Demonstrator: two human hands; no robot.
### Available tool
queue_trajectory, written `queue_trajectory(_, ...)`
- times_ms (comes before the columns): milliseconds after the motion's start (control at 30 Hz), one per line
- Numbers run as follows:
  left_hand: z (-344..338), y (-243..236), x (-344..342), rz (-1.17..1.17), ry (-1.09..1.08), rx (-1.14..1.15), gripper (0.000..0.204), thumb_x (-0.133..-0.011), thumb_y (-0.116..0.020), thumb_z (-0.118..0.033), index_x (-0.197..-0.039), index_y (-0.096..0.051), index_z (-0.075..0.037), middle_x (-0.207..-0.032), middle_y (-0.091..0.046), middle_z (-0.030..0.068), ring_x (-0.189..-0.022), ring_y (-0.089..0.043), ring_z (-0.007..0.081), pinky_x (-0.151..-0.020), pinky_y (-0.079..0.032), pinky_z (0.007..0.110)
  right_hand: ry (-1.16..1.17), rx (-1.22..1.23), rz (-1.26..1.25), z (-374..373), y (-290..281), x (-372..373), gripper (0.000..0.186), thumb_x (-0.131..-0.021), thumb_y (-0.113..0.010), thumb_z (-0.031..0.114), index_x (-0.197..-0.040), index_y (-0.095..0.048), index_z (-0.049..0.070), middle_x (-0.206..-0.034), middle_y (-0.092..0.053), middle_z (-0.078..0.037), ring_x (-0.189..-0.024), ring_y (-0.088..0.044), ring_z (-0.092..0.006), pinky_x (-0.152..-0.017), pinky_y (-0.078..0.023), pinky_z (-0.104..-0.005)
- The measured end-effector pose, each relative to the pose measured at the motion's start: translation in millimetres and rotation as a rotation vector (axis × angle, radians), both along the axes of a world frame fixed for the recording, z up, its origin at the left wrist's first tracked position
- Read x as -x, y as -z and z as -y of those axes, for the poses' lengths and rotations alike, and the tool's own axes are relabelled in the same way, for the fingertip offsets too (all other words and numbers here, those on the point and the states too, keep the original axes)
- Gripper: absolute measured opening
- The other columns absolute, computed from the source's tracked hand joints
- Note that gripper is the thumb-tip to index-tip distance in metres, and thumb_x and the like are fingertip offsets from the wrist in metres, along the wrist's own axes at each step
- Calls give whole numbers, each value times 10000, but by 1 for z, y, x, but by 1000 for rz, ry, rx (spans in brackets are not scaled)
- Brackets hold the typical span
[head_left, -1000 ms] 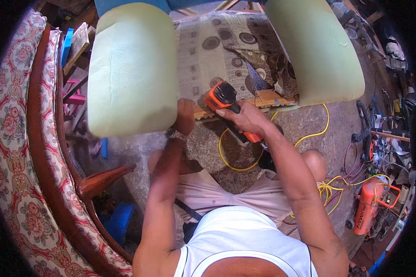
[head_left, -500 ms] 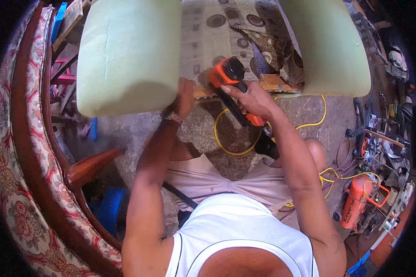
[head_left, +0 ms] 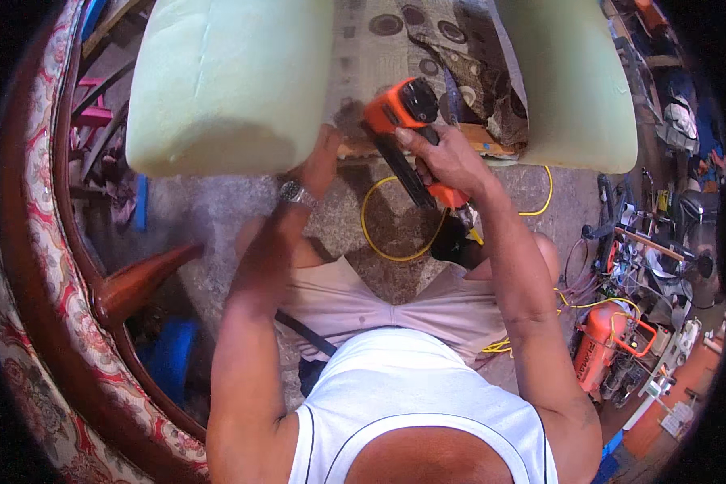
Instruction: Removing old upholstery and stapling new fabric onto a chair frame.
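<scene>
My right hand [head_left: 453,164] is wrapped round the grip of an orange and black staple gun [head_left: 389,110], tilted with its head away from me. Its long black magazine slants down over the floor, just in front of a wooden front rail [head_left: 492,145]. My left hand [head_left: 320,164], with a watch on the wrist, is closed at the rail's edge on the patterned fabric [head_left: 363,64]. Those fingers are partly blurred and lie close against the left green foam-padded arm [head_left: 230,89]. A second foam-padded arm [head_left: 577,89] stands on the right.
A yellow air hose [head_left: 365,222] loops on the concrete floor below the gun. An orange tank [head_left: 598,343] and cluttered tools lie at the right. At the left, a floral upholstered piece with a brown wooden frame [head_left: 81,262] juts a leg [head_left: 149,282] inward.
The whole view has shifted slightly. The staple gun is raised a little and its head tipped up. My left wrist has turned, showing more of the watch face, while the hand stays at the rail.
</scene>
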State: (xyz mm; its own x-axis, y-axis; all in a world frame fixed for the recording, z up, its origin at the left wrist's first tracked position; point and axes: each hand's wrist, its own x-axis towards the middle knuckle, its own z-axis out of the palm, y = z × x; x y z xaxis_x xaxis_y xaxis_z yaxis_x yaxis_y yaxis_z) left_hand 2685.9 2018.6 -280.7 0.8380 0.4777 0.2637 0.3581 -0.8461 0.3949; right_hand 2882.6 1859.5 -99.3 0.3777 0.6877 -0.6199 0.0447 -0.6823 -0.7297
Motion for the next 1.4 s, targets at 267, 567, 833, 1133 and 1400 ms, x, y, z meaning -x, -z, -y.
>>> queue_trajectory(267, 15, -6, 23, -102, 5, 26, 460, -878, -600, -33, -1333, -587, -95, -1388, -538, 119, -1216, -591, 360, -1025, -511, 482, -91, 12, 124, -15, 3, 6, 625, -918, -707, 569, -1186, -687, 4, -719, -607, -35, -620, -579, -129, -602, -484, -326)
queue_trajectory(567, 8, 17, 31, -92, 27, -30, 355, -914, -576, -71, -1269, -591, -77, -1460, -522, 123, -1234, -590, 386, -992, -528, 504, -215, 1, 255, -25, 22, 16, 663, -891, -698, 632, -1079, -709, -4, -709, -611, -30, -623, -567, -138, -599, -477, -331)
queue_trajectory(833, 4, 28, 32, -67, 45, -24, 244, -938, -607, -106, -1172, -584, -44, -1292, -603, 164, -1140, -623, 410, -938, -541, 516, -245, 87, 305, -29, 24, 20, 683, -875, -688, 657, -1110, -728, 16, -738, -637, -52, -646, -588, -150, -646, -497, -361)
queue_trajectory(1133, 13, 6, 33, -17, 33, -68, 145, -926, -656, -108, -1036, -608, -27, -1174, -619, 199, -1051, -641, 409, -868, -545, 525, -312, -127, 435, -35, 44, 19, 695, -884, -658, 659, -1206, -729, 48, -822, -695, -95, -737, -635, -172, -716, -518, -359)
queue_trajectory(1400, 49, -38, 63, 58, 2, -11, 110, -898, -681, -78, -975, -620, -29, -991, -653, 180, -878, -640, 436, -799, -541, 497, -295, -73, 238, -42, 35, 26, 753, -892, -595, 707, -1263, -693, 59, -1178, -720, -238, -1107, -683, -396, -965, -498, -432)
